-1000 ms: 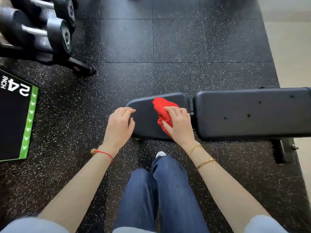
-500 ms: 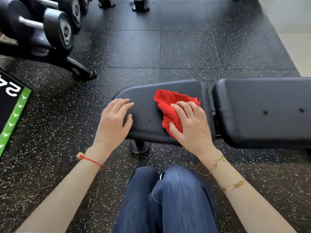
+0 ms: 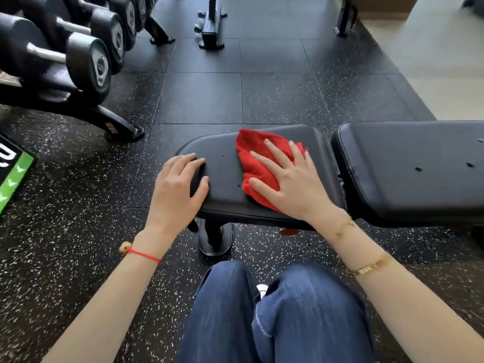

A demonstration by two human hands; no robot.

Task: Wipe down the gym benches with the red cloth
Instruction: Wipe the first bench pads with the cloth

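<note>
A black padded gym bench lies across the middle of the view: its short seat pad [image 3: 225, 184] on the left and its long back pad [image 3: 408, 169] on the right, with a gap between them. The red cloth [image 3: 258, 163] lies crumpled on the seat pad. My right hand [image 3: 290, 182] presses flat on the cloth with fingers spread. My left hand [image 3: 178, 189] curls over the seat pad's left end, gripping its edge.
A dumbbell rack [image 3: 78, 56] with several black dumbbells stands at the upper left, its foot [image 3: 123, 129] close to the bench. A black and green box [image 3: 13, 174] sits at the left edge. Machine bases [image 3: 210, 30] stand farther back. My knees in jeans [image 3: 275, 310] are below the bench.
My right hand has opened out flat and slid the cloth farther across the seat pad. The view has come closer and tilted up, showing more of the rack and floor.
</note>
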